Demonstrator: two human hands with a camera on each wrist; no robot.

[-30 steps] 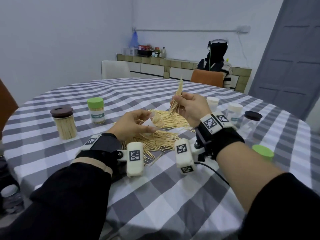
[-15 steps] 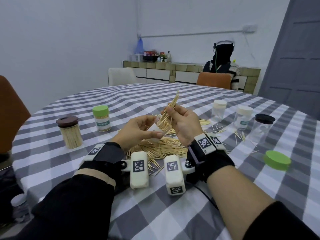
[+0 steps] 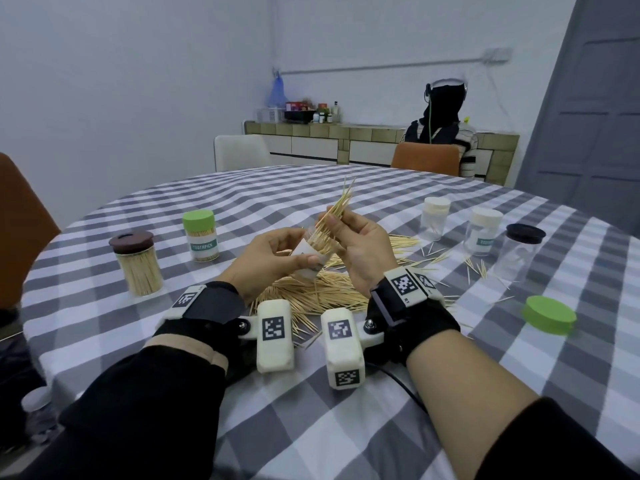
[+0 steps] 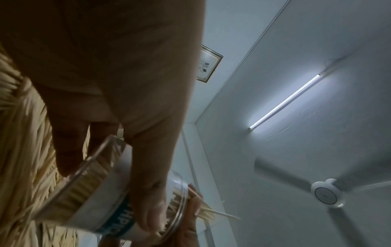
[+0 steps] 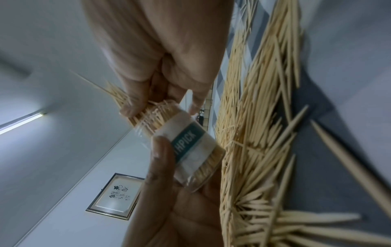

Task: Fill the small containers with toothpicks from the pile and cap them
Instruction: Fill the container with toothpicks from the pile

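While my left hand (image 3: 273, 258) curls its thumb and fingers round the clear labelled container (image 3: 311, 252), tilting its open mouth toward my other side, my right hand (image 3: 360, 247) pinches a bundle of toothpicks (image 3: 337, 211) whose lower ends sit inside that mouth and whose tips fan up above my fingers. From my right wrist the container (image 5: 190, 143) shows a white label with teal lettering and is already well packed with sticks, though the blur there keeps me from telling how deep the new bundle has gone. I hold both hands just above the pile (image 3: 311, 296) of loose toothpicks on the checked tablecloth (image 3: 346, 427). To my left stand two capped, filled containers, one with a green cap (image 3: 199, 220) and one with a brown cap (image 3: 131, 240). To my right stand two white-capped containers (image 3: 436, 216) and a clear jar with a black lid (image 3: 524, 233), all nearly empty, with stray toothpicks scattered around them. A loose green lid (image 3: 549, 315) lies flat nearer the table's right edge, well apart from my hands.
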